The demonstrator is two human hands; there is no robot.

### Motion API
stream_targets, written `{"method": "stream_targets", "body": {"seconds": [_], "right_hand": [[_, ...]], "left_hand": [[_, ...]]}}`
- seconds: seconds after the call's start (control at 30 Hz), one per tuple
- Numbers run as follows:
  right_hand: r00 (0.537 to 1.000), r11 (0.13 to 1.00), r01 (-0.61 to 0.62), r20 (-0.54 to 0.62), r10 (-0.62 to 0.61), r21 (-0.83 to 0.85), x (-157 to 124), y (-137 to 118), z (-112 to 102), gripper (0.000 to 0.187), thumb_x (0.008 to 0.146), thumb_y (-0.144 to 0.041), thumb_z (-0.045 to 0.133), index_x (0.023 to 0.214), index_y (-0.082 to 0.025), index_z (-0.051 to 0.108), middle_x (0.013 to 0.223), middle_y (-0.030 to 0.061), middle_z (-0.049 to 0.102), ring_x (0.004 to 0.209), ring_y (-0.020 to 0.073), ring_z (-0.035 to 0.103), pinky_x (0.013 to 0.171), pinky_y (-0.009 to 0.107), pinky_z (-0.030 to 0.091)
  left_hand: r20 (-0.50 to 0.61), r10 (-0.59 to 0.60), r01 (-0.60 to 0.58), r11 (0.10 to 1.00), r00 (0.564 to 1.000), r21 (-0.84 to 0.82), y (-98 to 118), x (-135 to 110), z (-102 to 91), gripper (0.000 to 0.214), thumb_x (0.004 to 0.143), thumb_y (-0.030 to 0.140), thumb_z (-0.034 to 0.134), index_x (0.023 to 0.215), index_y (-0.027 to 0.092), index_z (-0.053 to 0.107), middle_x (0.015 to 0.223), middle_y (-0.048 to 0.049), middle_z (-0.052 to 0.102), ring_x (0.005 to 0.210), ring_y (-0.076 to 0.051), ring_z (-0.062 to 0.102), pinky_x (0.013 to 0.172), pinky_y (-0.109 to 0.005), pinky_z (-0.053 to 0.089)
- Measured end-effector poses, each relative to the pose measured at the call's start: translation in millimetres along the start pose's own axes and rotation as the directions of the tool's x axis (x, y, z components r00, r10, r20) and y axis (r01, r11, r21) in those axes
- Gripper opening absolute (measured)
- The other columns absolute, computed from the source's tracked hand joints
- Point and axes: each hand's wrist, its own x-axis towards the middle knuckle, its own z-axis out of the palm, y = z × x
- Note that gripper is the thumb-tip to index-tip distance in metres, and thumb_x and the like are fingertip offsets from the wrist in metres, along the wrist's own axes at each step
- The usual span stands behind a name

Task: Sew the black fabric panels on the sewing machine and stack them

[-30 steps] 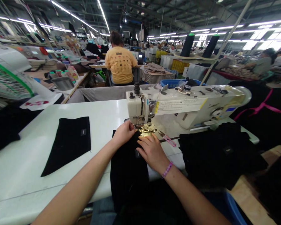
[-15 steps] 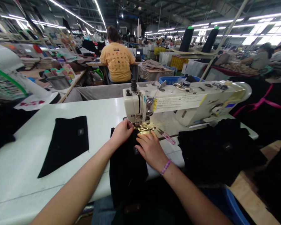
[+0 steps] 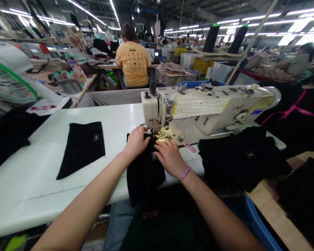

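Observation:
A cream sewing machine (image 3: pixel 199 108) stands on the white table (image 3: pixel 28 177). A black fabric piece (image 3: pixel 143 170) lies under its presser foot and hangs over the table's front edge. My left hand (image 3: pixel 134 141) rests on the fabric's upper left, fingers curled and gripping its edge beside the needle. My right hand (image 3: pixel 169 157), with a pink bead bracelet at the wrist, presses the fabric just in front of the brass presser foot (image 3: pixel 163 135), fingers bent and close together.
A second black piece with a small label (image 3: pixel 82 148) lies to the left on the table. Pink thread snips (image 3: pixel 187 145) lie right of the foot. A black garment pile (image 3: pixel 240 157) sits at right. A person in a yellow shirt (image 3: pixel 133 62) sits ahead, back turned.
The fabric piece has slid farther up onto the table toward the needle, with less hanging over the edge. Both hands stayed on it near the foot. My view shifted slightly.

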Motion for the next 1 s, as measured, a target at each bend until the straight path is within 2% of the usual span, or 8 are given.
{"method": "stream_targets", "body": {"seconds": [0.1,0.2,0.27,0.37,0.43,0.53,0.63,1.0], "right_hand": [[0.995,0.99,0.017,-0.102,-0.002,0.141,-18.1,-9.3,-7.5,0.026,0.096,-0.01,0.049,0.112,-0.018,0.068,0.123,0.0094,0.07,0.115,0.0255,0.061,0.108,0.051,0.042],[0.981,0.956,0.104,-0.185,-0.053,0.274,-42.5,-31.4,-21.4,0.037,0.087,-0.003,0.046,0.113,-0.02,0.066,0.116,0.0071,0.07,0.111,0.0226,0.062,0.106,0.047,0.044],[0.978,0.933,0.189,-0.143,-0.151,0.307,-57.0,-48.8,-30.3,0.042,0.082,-0.004,0.049,0.119,-0.021,0.063,0.118,0.0074,0.069,0.112,0.0234,0.06,0.105,0.048,0.044],[0.95,0.911,0.307,-0.04,-0.308,0.276,-70.5,-70.0,-33.2,0.046,0.082,-0.006,0.053,0.126,-0.019,0.059,0.124,0.0087,0.065,0.114,0.0244,0.057,0.109,0.051,0.039],[0.932,0.907,0.357,-0.015,-0.363,0.224,-73.0,-78.6,-27.3,0.042,0.087,-0.007,0.053,0.127,-0.017,0.059,0.126,0.0094,0.064,0.114,0.0241,0.056,0.111,0.05,0.037],[0.908,0.892,0.418,-0.049,-0.416,0.171,-70.3,-84.8,-14.2,0.027,0.095,-0.01,0.052,0.119,-0.016,0.062,0.115,0.0088,0.068,0.106,0.0221,0.058,0.106,0.046,0.04],[0.886,0.87,0.464,-0.108,-0.452,0.167,-66.6,-86.7,-5.6,0.016,0.098,-0.013,0.051,0.106,-0.016,0.064,0.098,0.0063,0.069,0.094,0.0199,0.059,0.097,0.042,0.046],[0.871,0.855,0.488,-0.165,-0.463,0.176,-66.7,-88.1,-5.2,0.02,0.097,-0.01,0.053,0.111,-0.017,0.064,0.09,0.0047,0.065,0.088,0.018,0.059,0.096,0.043,0.047]], "left_hand": [[-0.07,0.031,-0.033,0.999,0.997,-0.038,6.1,-47.7,-19.2,0.016,0.085,0.02,0.059,0.101,0.018,0.061,0.108,-0.0092,0.067,0.108,-0.024,0.061,0.099,-0.04,0.046],[-0.279,0.033,-0.076,0.986,0.96,-0.145,10.8,-113.0,-33.4,0.008,0.092,0.022,0.053,0.094,0.021,0.061,0.086,-0.0014,0.064,0.082,-0.017,0.061,0.081,-0.032,0.049],[-0.36,0.007,-0.084,0.976,0.933,-0.201,12.7,-157.7,-34.7,0.004,0.092,0.02,0.055,0.089,0.021,0.058,0.075,0.0023,0.056,0.069,-0.014,0.054,0.069,-0.028,0.047],[-0.351,-0.015,-0.058,0.979,0.936,-0.198,13.2,-211.6,-24.7,0.009,0.087,0.02,0.06,0.088,0.022,0.051,0.075,0.0031,0.05,0.066,-0.013,0.05,0.063,-0.026,0.044],[-0.309,-0.057,0.023,0.993,0.949,-0.113,12.7,-232.8,-14.8,0.016,0.083,0.024,0.064,0.09,0.022,0.05,0.076,0.0032,0.05,0.065,-0.014,0.052,0.061,-0.026,0.044],[-0.254,-0.162,0.164,0.986,0.953,-0.013,12.8,-243.3,-4.4,0.016,0.081,0.027,0.065,0.086,0.023,0.051,0.072,0.0043,0.051,0.061,-0.014,0.053,0.056,-0.025,0.041],[-0.256,-0.211,0.213,0.977,0.943,-0.02,13.7,-240.3,-4.1,0.009,0.081,0.022,0.059,0.08,0.023,0.05,0.069,0.0051,0.051,0.059,-0.013,0.053,0.054,-0.024,0.039],[-0.395,-0.145,0.077,0.98,0.907,-0.182,25.0,-239.7,-19.3,0.011,0.087,0.013,0.056,0.08,0.021,0.055,0.067,0.0042,0.053,0.056,-0.01,0.05,0.055,-0.022,0.04]]}}
